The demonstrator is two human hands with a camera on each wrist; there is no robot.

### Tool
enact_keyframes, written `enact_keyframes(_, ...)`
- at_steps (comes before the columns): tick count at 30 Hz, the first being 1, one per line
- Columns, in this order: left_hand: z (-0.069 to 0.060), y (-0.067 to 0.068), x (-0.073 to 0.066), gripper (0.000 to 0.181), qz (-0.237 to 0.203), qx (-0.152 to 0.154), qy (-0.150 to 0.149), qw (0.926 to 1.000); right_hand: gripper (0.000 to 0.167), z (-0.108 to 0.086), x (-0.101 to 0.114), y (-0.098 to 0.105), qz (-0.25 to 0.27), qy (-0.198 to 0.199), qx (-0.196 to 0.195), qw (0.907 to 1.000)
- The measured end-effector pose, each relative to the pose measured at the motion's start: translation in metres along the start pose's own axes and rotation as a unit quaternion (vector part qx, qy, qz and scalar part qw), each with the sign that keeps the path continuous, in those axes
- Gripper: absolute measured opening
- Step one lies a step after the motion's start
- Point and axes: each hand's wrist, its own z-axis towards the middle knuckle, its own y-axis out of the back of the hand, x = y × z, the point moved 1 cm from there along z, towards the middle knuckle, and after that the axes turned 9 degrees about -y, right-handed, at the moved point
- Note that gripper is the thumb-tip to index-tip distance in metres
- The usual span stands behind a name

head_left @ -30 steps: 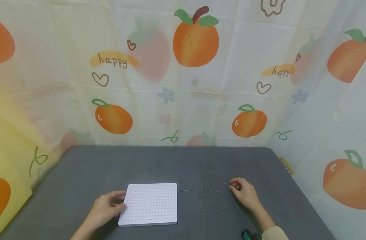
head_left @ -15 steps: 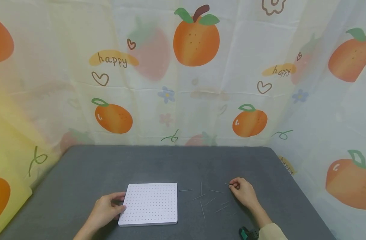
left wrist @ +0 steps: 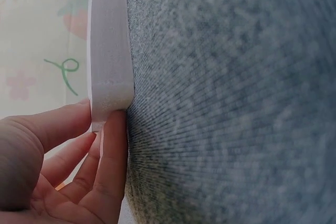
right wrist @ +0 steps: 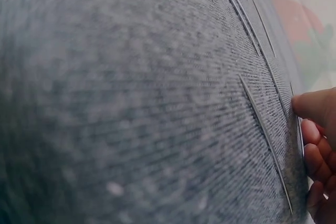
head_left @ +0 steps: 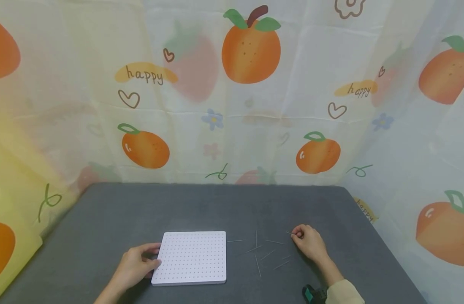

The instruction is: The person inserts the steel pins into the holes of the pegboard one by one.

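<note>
A white board with rows of small holes [head_left: 191,257] lies flat on the grey table. My left hand [head_left: 131,267] holds its left edge; in the left wrist view the thumb of the left hand [left wrist: 63,166] is on one face and fingers are at the edge of the white board [left wrist: 111,40]. On the right, my right hand [head_left: 310,242] pinches a thin metal needle [head_left: 288,232] low over the table. In the right wrist view, the right hand [right wrist: 317,150] has thumb and finger at a needle, and another needle [right wrist: 266,140] lies nearby.
Several thin needles lie scattered between the board and my right hand, one [head_left: 257,266] nearest the front. A black and green object [head_left: 313,294] is by the right sleeve at the front. A fruit-patterned curtain [head_left: 254,139] hangs behind the grey table [head_left: 159,207].
The head view has shifted slightly. Both hands keep nearly the same places, the left at the board's edge and the right on the needle.
</note>
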Motion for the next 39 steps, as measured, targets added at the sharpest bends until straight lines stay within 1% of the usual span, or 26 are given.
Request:
enact_keyframes(6,0.000,0.000,-0.001,0.048,0.003,0.004,0.002,1.0000,0.005,0.000,0.002,0.002,0.000,0.001,0.001,1.0000)
enact_keyframes(13,-0.001,0.000,-0.003,0.047,0.004,0.002,-0.002,1.0000,0.005,-0.001,0.002,0.001,0.000,-0.008,0.003,1.0000)
enact_keyframes(19,-0.002,0.001,-0.004,0.047,0.005,0.005,0.001,1.0000,0.004,-0.001,0.002,0.001,-0.001,-0.013,0.007,0.9999)
enact_keyframes(24,0.000,0.000,-0.004,0.047,0.015,0.008,0.007,0.9998,0.005,0.002,0.000,0.002,-0.002,-0.005,0.016,0.9999)
enact_keyframes(29,0.002,-0.001,-0.004,0.047,0.021,0.010,0.006,0.9997,0.007,0.003,0.001,0.005,0.016,-0.003,0.026,0.9995)
enact_keyframes(35,0.000,0.000,-0.005,0.046,0.019,0.004,0.005,0.9998,0.011,0.004,0.004,0.009,0.043,-0.022,0.054,0.9974)
enact_keyframes(39,0.001,0.000,-0.006,0.046,0.021,0.007,0.003,0.9998,0.014,0.004,0.010,0.012,0.050,-0.015,0.060,0.9968)
